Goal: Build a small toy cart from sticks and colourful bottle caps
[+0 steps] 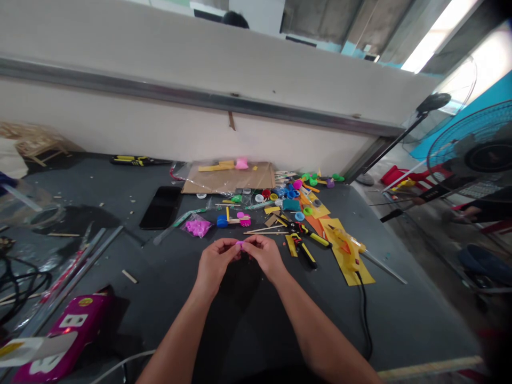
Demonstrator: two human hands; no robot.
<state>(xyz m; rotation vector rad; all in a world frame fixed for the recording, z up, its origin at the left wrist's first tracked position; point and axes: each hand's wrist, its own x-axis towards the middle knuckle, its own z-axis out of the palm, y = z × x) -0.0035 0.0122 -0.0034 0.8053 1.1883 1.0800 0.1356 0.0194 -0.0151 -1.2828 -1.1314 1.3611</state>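
Peeking between fingertips (234, 249), small pinkish-purple piece (240, 243), shape mostly hidden

White glare floods the upper right, above the fan (490, 157). The table (408, 320) lies dimmer, shadowed below the hands (214, 261) (266, 258). Edges stretch and blur.

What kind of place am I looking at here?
Probably a small craft workshop: the dark worktop holds what looks like a yellow glue gun, yellow-and-black hand tools and a scatter of colourful plastic caps.
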